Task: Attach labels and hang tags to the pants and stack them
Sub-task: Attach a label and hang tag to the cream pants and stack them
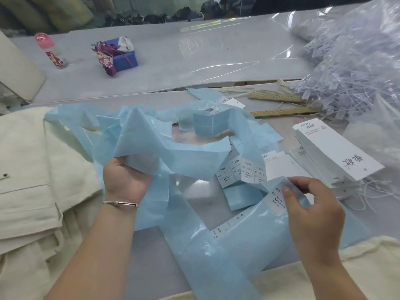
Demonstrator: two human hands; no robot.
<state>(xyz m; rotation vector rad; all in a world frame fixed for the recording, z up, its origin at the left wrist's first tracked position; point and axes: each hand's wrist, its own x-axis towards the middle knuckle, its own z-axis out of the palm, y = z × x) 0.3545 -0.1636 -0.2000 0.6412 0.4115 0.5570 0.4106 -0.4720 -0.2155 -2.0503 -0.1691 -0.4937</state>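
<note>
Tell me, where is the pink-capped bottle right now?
In the head view, the pink-capped bottle stands far left on the grey table, left of the purple box.

Counted on the grey table (194, 61): two hands, left (126, 180) and right (311, 204); two wooden rulers, one (275, 97) behind the other (283, 112); one pink-capped bottle (50, 49); one purple box (124, 57); one stack of white card hang tags (333, 148); four white printed labels side by side (242, 172); one silver bracelet (121, 204).
</note>
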